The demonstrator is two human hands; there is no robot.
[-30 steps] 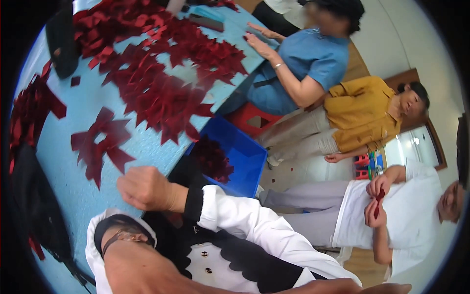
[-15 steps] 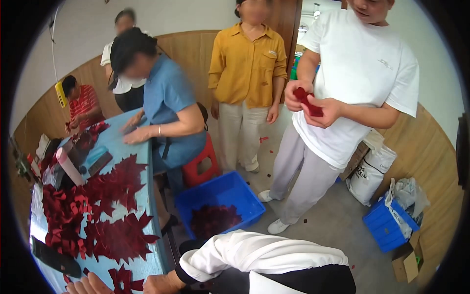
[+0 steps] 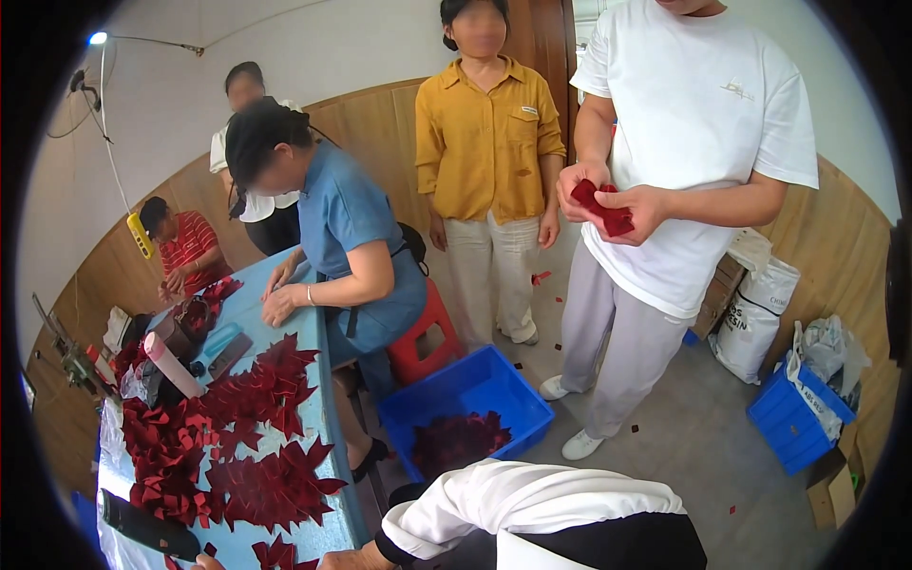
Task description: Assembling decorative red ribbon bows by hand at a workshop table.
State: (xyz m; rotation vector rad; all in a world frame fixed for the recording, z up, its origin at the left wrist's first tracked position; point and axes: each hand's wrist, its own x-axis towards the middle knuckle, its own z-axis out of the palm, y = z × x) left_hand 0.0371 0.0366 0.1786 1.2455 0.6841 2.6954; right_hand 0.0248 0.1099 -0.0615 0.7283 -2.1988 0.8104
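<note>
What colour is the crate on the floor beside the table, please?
Blue, in the head view: the crate holds dark red pieces.

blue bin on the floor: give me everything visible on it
The blue bin is an open rectangular crate, plastic by its look, standing upright on the grey floor beside the blue table and just in front of the red stool. A loose heap of dark red pieces lies inside. A white sleeve hides its near edge.

Blue crate of dark red scraps at lower centre; red stool just behind. White sack against wooden wall at right, smaller blue bin nearby. Yellow tag hanging at upper left.
</note>
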